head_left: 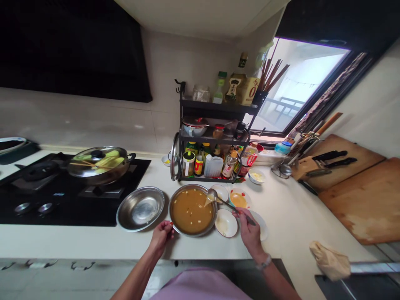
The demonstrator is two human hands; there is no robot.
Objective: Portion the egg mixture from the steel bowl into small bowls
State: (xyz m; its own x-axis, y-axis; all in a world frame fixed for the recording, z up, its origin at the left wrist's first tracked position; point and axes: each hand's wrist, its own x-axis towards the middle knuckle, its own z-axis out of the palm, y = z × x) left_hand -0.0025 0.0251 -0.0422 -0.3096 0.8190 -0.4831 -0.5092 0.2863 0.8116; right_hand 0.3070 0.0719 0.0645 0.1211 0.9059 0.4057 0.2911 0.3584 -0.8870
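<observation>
Head view. Left hand (162, 236): thumb on the near-left rim of the full basin (187, 234), fingers curled in against its outside. Right hand (249, 235): closed around the handle of a metal ladle (212, 194). Ladle head out ahead and left of the right hand, over the basin's right edge; pale streak beneath it, shine or running liquid, cannot tell. Basin on the desk (193, 248), just ahead and right of the left hand, holding brown liquid (189, 208) with pale bits.

Beside the right hand, on its left, a white bowl (226, 223); ahead of it, a bowl of orange liquid (239, 200). A second metal basin (140, 208) lies ahead and left of the left hand.

Risks, my judgement: a tilted ladle could drip over the rim onto desk or bowls, its head being so near the edge. A hard pull by the left hand could slop the liquid, which looks high. A low right wrist could knock the white bowl.

Writing: on the rack (215, 104), well beyond both hands, a carton (251, 91) shows a big "0" under Chinese characters. Dark bottle (233, 89): label characters too blurred to read. Red label on a yellow bottle (198, 165): illegible.
</observation>
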